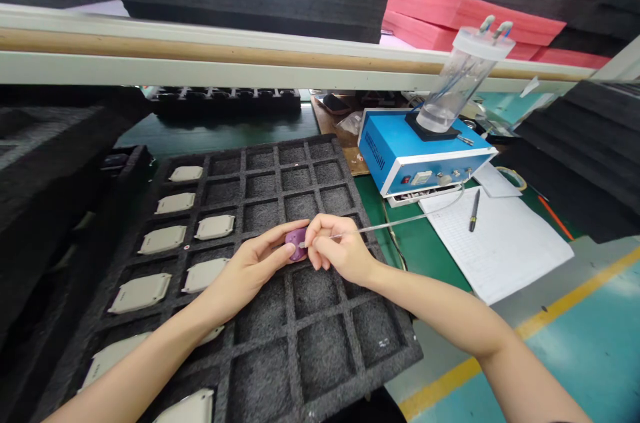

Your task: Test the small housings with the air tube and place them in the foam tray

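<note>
A small purple plastic part (pixel 294 252) sits in my left hand (pixel 253 266), pinched between the thumb and fingers. My right hand (pixel 345 253) is closed round the end of a thin clear tube (pixel 400 222), its pale tip touching or very near the purple part. From there the tube runs right to a blue machine (pixel 383 150). Both hands are above a black foam tray (pixel 323 346) divided into square pockets. Pale grey flat covers (pixel 163 240) lie in several pockets on its left side; my left forearm hides some of them.
A clear cylinder (pixel 447 93) stands on the blue machine. Written sheets (pixel 505 250) and a pen (pixel 475 211) lie to the right. Overhead, a shelf (pixel 225 63) bears black foam (pixel 250 0) and pink foam (pixel 450 6). Dark foam stacks (pixel 45 210) rise at left.
</note>
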The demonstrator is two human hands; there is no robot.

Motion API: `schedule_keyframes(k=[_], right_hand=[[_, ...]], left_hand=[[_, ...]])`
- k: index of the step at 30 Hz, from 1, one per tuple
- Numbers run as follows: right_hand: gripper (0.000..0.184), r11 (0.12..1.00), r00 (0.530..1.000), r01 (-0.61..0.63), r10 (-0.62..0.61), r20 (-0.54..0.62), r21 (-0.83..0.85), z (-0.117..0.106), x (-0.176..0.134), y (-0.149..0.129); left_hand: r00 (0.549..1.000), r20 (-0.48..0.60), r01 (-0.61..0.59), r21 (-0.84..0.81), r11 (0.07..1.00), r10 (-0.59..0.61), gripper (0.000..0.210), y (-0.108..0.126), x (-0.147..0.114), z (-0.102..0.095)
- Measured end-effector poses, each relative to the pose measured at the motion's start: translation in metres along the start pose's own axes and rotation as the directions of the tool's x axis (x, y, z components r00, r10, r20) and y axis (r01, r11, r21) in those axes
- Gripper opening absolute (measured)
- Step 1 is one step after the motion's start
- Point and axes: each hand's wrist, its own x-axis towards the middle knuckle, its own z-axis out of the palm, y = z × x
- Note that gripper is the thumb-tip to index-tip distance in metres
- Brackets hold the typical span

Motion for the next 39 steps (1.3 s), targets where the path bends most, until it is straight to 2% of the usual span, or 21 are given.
schedule_keyframes(k=[39], right_hand=[[0.008, 1.000, 1.000, 0.008, -0.008, 0.002, 0.004, 0.0008, -0.0005, -0.0001]], left_hand=[[1.000, 0.005, 0.003, 0.067, 0.998, -0.003, 0.050, -0.0004, -0.0005, -0.0013]])
